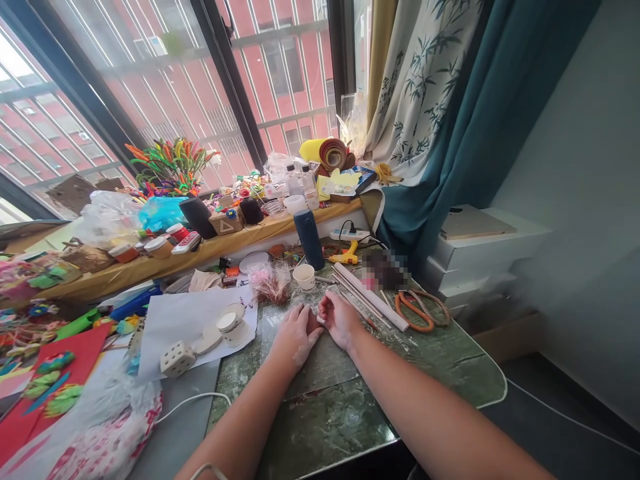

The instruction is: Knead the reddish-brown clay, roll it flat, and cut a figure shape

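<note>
My left hand [294, 335] rests on a clear, whitish-smeared sheet [325, 370] on the green table, its fingers stretched out and thumb apart. White residue marks its skin. A small reddish-brown piece [312, 323] shows between its thumb and forefinger; whether the hand presses on it I cannot tell. Close beside it, my right hand [341, 319] has its fingers curled together. Something small and whitish shows at those fingertips, too little to name. Just beyond both hands stands a paper cup [304, 277], near a plastic bag of reddish-brown strands [270, 283].
Right of my hands lie thin sticks, a pale roll [373, 298] and orange-handled scissors [413, 311]. A yellow glue gun [345, 255] and dark blue cylinder [309, 240] stand behind. At left are white paper [165, 327], a dotted cube [177, 360], a tub [230, 325] and a white cable [195, 398].
</note>
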`<state>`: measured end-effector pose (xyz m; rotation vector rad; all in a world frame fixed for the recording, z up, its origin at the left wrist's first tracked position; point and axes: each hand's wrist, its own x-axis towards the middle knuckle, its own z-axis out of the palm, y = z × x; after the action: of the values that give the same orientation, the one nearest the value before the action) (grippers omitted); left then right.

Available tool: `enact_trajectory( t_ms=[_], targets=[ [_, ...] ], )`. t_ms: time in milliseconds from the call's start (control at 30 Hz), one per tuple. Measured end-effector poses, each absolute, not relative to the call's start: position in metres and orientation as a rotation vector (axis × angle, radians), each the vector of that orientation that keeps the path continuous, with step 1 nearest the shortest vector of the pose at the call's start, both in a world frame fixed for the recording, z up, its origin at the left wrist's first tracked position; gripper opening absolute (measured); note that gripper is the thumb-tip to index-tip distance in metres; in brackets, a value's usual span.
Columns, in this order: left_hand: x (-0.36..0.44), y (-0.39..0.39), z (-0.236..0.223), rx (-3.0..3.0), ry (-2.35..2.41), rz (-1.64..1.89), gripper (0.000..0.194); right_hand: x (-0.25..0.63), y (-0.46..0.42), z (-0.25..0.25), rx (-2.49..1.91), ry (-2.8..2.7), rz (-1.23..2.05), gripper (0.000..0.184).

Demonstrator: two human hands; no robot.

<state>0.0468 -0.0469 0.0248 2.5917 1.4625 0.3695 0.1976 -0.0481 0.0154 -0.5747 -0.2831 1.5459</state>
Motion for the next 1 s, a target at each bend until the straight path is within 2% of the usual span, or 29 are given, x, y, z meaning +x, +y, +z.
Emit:
enact_trajectory(
  t_ms=[600,700,867,1000],
  targets=[
    [0.029,-0.034,0.032,2.588,1.653,0.339,0.059,0.199,-0.048,0.016,-0.606,-0.335,1.555,0.031],
    [0.026,-0.034,0.039,2.627,1.621,0.291,0.056,0.199,-0.048,0.018,-0.609,-0.337,1.557,0.031],
    [0.018,-0.035,0.041,2.675,1.465,0.229,0.063,0.201,-0.047,0.016,-0.621,-0.340,1.569,0.031],
    [0.019,-0.036,0.044,2.691,1.468,0.204,0.056,0.201,-0.049,0.017,-0.626,-0.361,1.576,0.031]
  ],
)
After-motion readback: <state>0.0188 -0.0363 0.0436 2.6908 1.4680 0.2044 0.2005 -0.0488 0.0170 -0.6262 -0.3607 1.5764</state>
